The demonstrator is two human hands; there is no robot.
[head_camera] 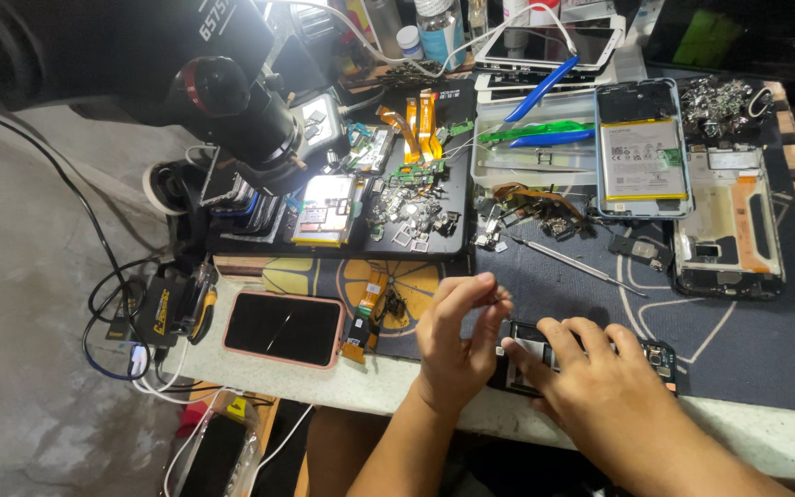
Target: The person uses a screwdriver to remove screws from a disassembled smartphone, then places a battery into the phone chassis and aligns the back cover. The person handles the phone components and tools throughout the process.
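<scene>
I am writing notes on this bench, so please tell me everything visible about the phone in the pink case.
The phone in the pink case lies flat, screen up, near the front edge of the bench, left of both hands. Its glass is dark and switched off, with a thin pale line across it, possibly a crack or reflection. The pink rim looks like soft rubber with rounded corners. Nothing rests on it, and no hand touches it; an orange ribbon cable lies just right of it.

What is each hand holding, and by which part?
Right hand presses flat on the opened phone, not gripping. Left hand pinches its fingertips together; anything between them is too small to tell.
</scene>
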